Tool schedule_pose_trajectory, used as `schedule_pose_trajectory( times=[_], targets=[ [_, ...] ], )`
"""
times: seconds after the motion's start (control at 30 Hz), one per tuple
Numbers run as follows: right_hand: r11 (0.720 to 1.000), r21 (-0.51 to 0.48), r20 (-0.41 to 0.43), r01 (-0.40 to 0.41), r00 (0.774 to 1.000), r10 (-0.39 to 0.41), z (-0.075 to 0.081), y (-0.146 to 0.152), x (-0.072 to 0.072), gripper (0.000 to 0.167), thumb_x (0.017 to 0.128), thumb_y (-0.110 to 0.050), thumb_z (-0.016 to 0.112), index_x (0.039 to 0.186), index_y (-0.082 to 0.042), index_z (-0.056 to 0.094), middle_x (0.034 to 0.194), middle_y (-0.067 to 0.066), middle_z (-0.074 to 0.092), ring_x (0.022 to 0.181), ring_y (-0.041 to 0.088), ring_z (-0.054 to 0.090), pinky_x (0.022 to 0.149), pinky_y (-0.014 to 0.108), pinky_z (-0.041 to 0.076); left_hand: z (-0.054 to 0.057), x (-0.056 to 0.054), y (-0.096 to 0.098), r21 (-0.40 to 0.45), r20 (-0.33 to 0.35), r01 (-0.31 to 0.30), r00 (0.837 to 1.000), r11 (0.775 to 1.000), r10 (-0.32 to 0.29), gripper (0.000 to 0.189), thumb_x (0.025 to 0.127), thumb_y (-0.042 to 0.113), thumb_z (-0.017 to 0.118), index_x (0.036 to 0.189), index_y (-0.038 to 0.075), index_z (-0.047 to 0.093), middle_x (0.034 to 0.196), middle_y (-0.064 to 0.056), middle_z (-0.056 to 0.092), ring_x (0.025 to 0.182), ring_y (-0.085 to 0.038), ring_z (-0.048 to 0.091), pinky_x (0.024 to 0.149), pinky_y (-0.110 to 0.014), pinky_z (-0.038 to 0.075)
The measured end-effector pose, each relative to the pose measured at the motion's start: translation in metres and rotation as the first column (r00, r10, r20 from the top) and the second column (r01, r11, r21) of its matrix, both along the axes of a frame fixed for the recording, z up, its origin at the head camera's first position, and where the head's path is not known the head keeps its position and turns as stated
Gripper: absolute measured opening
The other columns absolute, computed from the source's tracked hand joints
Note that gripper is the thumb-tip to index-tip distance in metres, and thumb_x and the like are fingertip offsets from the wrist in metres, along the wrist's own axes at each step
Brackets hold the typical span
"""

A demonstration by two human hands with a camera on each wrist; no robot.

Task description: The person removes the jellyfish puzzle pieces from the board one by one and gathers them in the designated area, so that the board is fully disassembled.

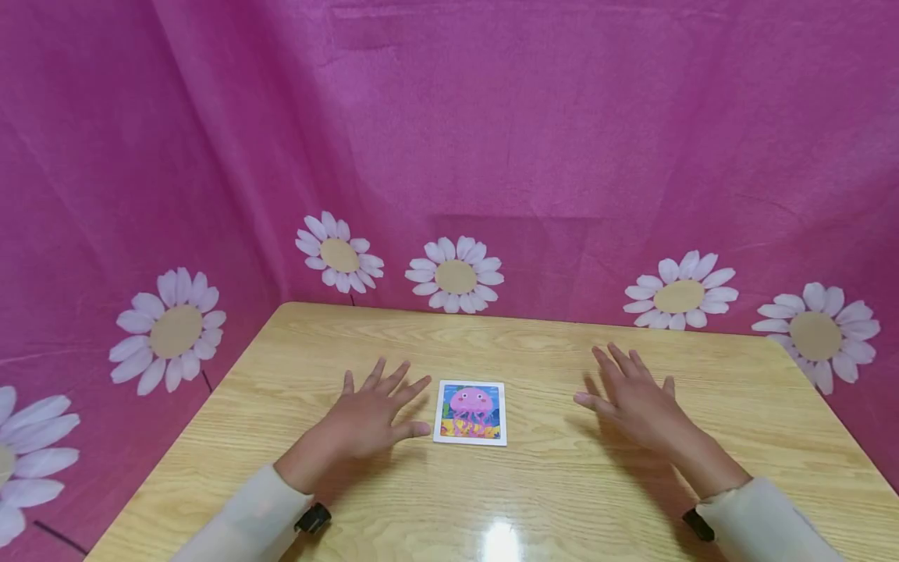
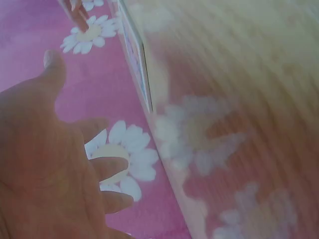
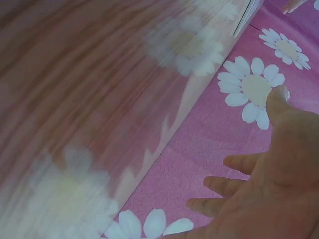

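A square white-framed picture puzzle of a pink jellyfish [image 1: 470, 412] lies flat on the wooden table, between the two hands in the head view. To its left my left hand [image 1: 372, 414] is held palm down with fingers spread, its thumb tip right by the puzzle's left edge. My right hand [image 1: 642, 410] hovers farther off on the right, fingers spread too, casting a shadow on the wood. Neither hand holds anything. The left wrist view shows the left palm [image 2: 45, 159] and the puzzle's thin edge [image 2: 137, 55]; the right palm [image 3: 284, 174] fills the right wrist view's lower corner.
The glossy wooden table [image 1: 548, 499] reflects light near its front. Behind it and along the left side hangs a pink curtain [image 1: 506, 117] printed with white daisies. Both forearms wear light sleeves [image 1: 242, 519] with a dark strap at the wrist.
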State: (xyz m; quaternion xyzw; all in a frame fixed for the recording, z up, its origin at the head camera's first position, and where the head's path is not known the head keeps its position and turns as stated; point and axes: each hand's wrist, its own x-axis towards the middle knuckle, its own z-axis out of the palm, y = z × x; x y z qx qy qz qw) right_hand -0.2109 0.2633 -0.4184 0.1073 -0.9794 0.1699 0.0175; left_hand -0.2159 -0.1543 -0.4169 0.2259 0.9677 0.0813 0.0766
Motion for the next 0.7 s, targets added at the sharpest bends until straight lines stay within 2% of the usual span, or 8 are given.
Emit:
schedule_pose_trajectory(
  times=[0.13, 0.33, 0.7],
  targets=[
    [1.0, -0.01, 0.011, -0.006, 1.0, 0.006, -0.001, -0.006, -0.003, 0.092, 0.099, -0.064, 0.056, 0.164, -0.007, 0.025, 0.168, 0.025, 0.02, 0.151, 0.056, 0.014, 0.099, 0.091, 0.01, -0.001, 0.003, 0.006, -0.011, 0.015, 0.044, 0.999, 0.999, -0.044, 0.076, 0.097, 0.074, 0.046, 0.163, 0.04, 0.028, 0.173, -0.004, 0.018, 0.158, -0.043, 0.003, 0.112, -0.082, 0.004],
    [1.0, -0.024, 0.027, -0.017, 0.999, 0.018, -0.003, -0.02, -0.009, 0.09, 0.1, -0.062, 0.057, 0.163, -0.005, 0.026, 0.168, 0.025, 0.021, 0.151, 0.055, 0.015, 0.1, 0.09, 0.011, -0.008, 0.004, 0.012, -0.041, 0.033, 0.089, 0.996, 0.995, -0.087, 0.08, 0.094, 0.08, 0.04, 0.162, 0.041, 0.029, 0.173, -0.003, 0.018, 0.158, -0.042, 0.005, 0.112, -0.081, 0.006],
    [0.998, -0.038, 0.022, -0.044, 0.999, 0.045, -0.006, -0.044, -0.014, 0.087, 0.1, -0.058, 0.058, 0.162, -0.004, 0.029, 0.166, 0.025, 0.025, 0.151, 0.053, 0.019, 0.104, 0.087, 0.013, -0.011, 0.01, 0.023, -0.049, 0.129, 0.15, 0.981, 0.987, -0.143, 0.079, 0.094, 0.08, 0.041, 0.162, 0.041, 0.031, 0.172, -0.003, 0.019, 0.158, -0.04, 0.006, 0.113, -0.08, 0.008]
  ],
)
